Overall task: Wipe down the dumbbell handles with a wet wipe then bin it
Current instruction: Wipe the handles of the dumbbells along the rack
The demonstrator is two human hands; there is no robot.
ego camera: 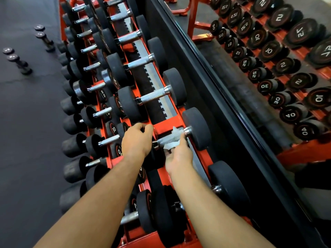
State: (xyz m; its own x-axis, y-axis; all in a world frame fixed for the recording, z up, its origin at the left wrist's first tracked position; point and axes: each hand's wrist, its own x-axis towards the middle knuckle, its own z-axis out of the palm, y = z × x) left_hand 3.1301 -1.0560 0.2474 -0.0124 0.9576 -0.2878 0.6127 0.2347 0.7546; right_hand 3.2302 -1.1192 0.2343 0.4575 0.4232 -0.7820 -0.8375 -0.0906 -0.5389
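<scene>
A black dumbbell (198, 127) lies on the top tier of an orange rack (165, 124), its knurled steel handle (162, 140) running left to right. A white wet wipe (172, 138) is draped around that handle. My right hand (179, 156) grips the wipe from the near side, fingers curled under the handle. My left hand (137, 138) curls over the dumbbell's near black head, which it mostly hides. Further dumbbells with bare steel handles (154, 96) lie along the same tier beyond.
Lower tiers hold several smaller dumbbells (105, 140). A mirror (268, 77) stands directly behind the rack and reflects numbered dumbbell ends. Two pairs of small dumbbells (17, 60) stand on the dark rubber floor at the left. No bin is in view.
</scene>
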